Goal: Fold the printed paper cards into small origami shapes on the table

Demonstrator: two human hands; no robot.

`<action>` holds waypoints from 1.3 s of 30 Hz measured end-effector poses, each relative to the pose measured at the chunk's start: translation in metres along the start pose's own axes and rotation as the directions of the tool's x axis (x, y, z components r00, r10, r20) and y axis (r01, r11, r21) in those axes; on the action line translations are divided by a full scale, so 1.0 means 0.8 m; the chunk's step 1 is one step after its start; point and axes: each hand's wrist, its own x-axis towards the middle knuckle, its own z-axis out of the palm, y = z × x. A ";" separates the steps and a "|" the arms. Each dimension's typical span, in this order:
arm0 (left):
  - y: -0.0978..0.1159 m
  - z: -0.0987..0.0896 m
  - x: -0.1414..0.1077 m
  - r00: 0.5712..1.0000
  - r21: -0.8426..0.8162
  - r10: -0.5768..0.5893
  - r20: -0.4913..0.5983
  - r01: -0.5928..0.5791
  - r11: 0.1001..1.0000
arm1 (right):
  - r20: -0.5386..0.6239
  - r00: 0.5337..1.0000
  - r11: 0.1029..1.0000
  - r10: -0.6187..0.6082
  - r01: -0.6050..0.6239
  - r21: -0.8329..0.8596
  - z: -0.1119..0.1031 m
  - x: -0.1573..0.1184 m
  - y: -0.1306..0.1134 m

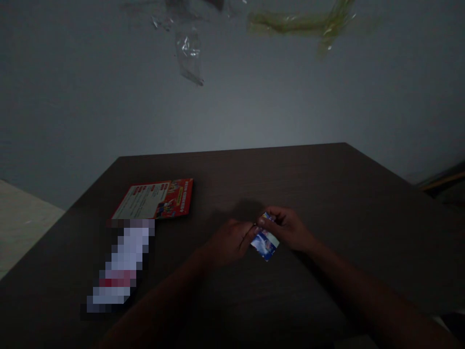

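Observation:
Just above the dark table, a small blue and white packet [266, 245] with a shiny surface is pinched between both hands. My left hand [232, 240] is closed on its left side, thumb and fingers pressed together near the upper edge. On the other side, my right hand [286, 227] grips the packet's top right, its thumb lying across the front. The packet hangs tilted, its lower part pointing down toward me. Dim light hides the exact position of some fingertips.
A red and white printed box or booklet [154, 199] lies on the table [305, 179] to the left. Nearer me is a pixelated pale, long object [121, 264]. The wall [232, 106] behind carries yellowish tape [294, 23] and a clear plastic scrap [189, 55].

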 end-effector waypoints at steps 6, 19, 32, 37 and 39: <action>0.007 0.001 -0.001 0.999 0.002 0.014 0.035 -0.014 1.000 | -0.002 0.999 0.999 -0.038 0.038 -0.039 -0.001 0.000 -0.002; -0.004 0.006 0.000 0.998 0.023 0.048 -0.045 -0.047 0.999 | -0.043 0.980 0.910 -0.196 0.165 -0.380 -0.001 0.001 0.008; -0.007 0.003 -0.002 0.980 0.082 0.043 -0.195 -0.028 0.996 | -0.003 1.000 0.993 0.013 -0.012 0.116 -0.013 0.004 0.007; -0.007 0.007 -0.002 0.973 0.129 0.059 -0.223 -0.030 0.991 | 0.031 0.996 0.986 0.085 -0.089 0.143 -0.008 0.003 0.001; -0.008 0.009 -0.002 0.968 0.157 0.080 -0.236 -0.044 0.987 | 0.018 0.996 0.985 0.090 -0.092 0.145 -0.007 0.004 0.000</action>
